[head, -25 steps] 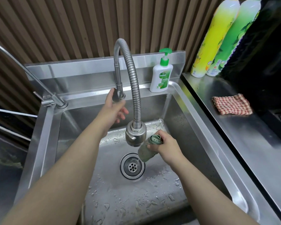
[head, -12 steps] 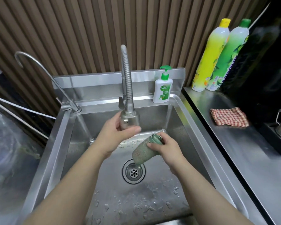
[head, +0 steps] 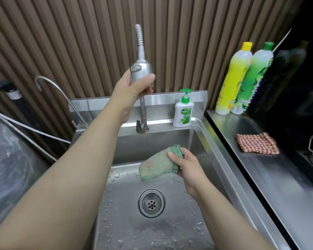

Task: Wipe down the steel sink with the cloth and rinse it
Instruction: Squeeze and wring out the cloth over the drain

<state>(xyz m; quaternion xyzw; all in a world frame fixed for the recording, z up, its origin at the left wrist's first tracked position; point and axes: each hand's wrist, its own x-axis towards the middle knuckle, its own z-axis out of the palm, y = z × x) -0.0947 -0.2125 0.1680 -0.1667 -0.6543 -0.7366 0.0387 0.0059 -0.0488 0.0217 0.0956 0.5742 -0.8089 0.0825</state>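
The steel sink [head: 202, 141] fills the lower middle, its floor dotted with water drops around the round drain [head: 151, 202]. My right hand [head: 187, 165] grips a folded green cloth [head: 156, 165] above the basin's back half. My left hand [head: 132, 89] is wrapped around the spray head [head: 141, 72] of the flexible steel faucet, lifted high in front of the slatted wall. The faucet's base and lever [head: 142, 126] stand on the sink's rear ledge. No water stream is visible.
A white and green soap pump bottle [head: 183, 110] stands on the rear ledge. A thin curved tap [head: 52, 89] rises at the left. On the right counter [head: 278, 186] lie a red checked cloth [head: 257, 143] and two tall detergent bottles [head: 235, 78].
My left hand went from the faucet lever to the spray head and raised it well above the basin. The right hand with the cloth stayed over the sink.
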